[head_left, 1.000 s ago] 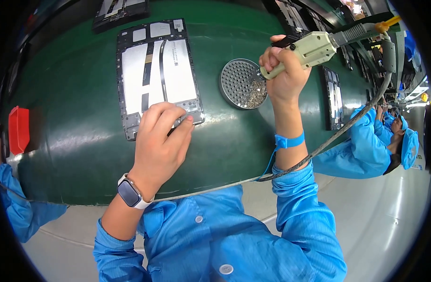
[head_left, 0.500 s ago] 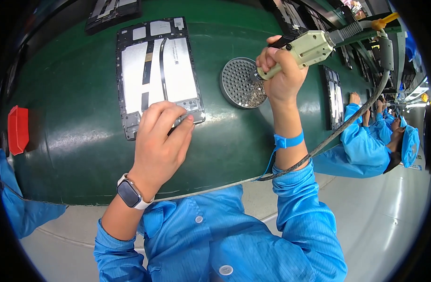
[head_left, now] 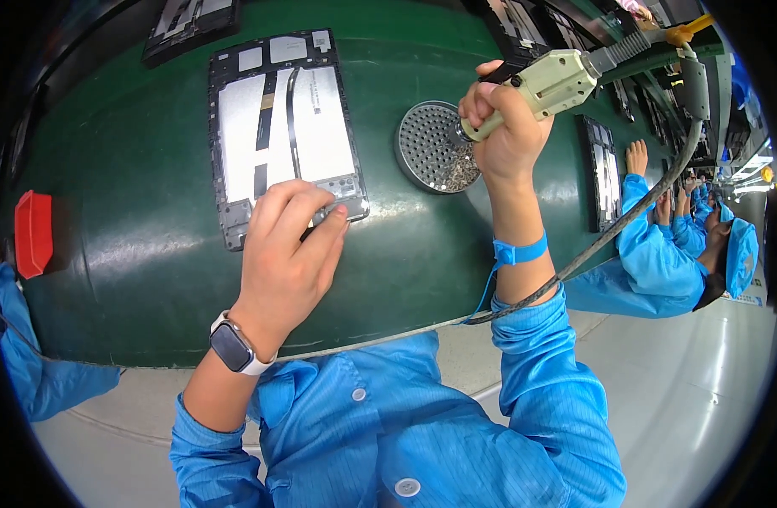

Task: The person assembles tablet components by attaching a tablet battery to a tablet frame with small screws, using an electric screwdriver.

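Observation:
An opened tablet (head_left: 325, 135), its silver plate and black frame showing, lies on the green work surface (head_left: 405, 271) left of centre. My left hand (head_left: 287, 245) is over its near end, with bent fingers against the grey lower strip. Thumb and forefinger close around something there that I cannot make out. In my right hand (head_left: 511, 140) is a pale-green electric screwdriver (head_left: 562, 83), gripped around its body. Its tip points into a round dish (head_left: 401, 157) with a perforated top and many small screws at its right side. The very tip is hard to see.
A red tray (head_left: 34, 233) stands at the left. Another opened tablet (head_left: 190, 30) lies at the far left, and one (head_left: 604, 173) at the right near a co-worker's hand (head_left: 636, 158). The screwdriver's grey cable (head_left: 638, 222) loops past my right forearm.
My right hand and the screwdriver have shifted very slightly left. The far-left tablet sits a little further left. The co-worker's hand at the right now reaches further forward with fingers extended.

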`<state>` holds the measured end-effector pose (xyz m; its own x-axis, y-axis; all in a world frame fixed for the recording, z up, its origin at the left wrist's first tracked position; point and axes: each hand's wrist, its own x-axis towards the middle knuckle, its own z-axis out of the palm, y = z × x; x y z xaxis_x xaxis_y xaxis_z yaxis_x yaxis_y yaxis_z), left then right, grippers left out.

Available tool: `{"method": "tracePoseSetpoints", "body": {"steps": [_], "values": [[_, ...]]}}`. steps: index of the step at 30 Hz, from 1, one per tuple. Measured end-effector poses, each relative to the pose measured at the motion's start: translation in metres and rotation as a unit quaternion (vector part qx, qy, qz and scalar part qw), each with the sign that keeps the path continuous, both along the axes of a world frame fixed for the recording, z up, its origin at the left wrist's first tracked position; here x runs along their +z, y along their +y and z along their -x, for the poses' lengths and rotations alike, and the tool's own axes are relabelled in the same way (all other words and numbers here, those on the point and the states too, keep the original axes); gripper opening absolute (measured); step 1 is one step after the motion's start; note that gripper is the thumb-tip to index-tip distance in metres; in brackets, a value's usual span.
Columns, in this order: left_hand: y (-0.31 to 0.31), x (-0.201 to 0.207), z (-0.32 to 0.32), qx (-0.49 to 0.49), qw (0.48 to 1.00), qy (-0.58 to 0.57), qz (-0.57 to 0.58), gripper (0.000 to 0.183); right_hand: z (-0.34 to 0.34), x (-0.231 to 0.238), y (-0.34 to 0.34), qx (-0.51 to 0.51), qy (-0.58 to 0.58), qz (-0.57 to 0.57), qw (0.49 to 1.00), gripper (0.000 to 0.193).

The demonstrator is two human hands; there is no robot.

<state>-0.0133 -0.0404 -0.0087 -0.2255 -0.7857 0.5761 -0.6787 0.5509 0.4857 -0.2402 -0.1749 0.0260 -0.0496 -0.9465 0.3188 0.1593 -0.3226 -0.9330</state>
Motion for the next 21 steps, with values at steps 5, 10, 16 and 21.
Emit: {"method": "tracePoseSetpoints", "body": {"steps": [5,10,16,21], "values": [[0.017,0.006,-0.002,0.053,0.993,-0.103,-0.023,0.032,0.001,0.010,0.004,0.001,-0.087,0.051,0.995,0.022],[0.031,0.002,-0.007,0.070,0.984,-0.149,-0.073,0.050,-0.043,0.041,0.043,0.080,-0.065,0.036,0.994,0.033],[0.035,0.001,-0.012,0.052,0.990,-0.098,-0.088,0.043,-0.092,0.031,0.076,0.182,-0.033,-0.049,0.982,0.032],[0.037,-0.001,-0.011,0.060,0.993,-0.067,-0.071,0.033,-0.098,0.023,0.083,0.200,-0.006,-0.031,0.979,0.030]]}}
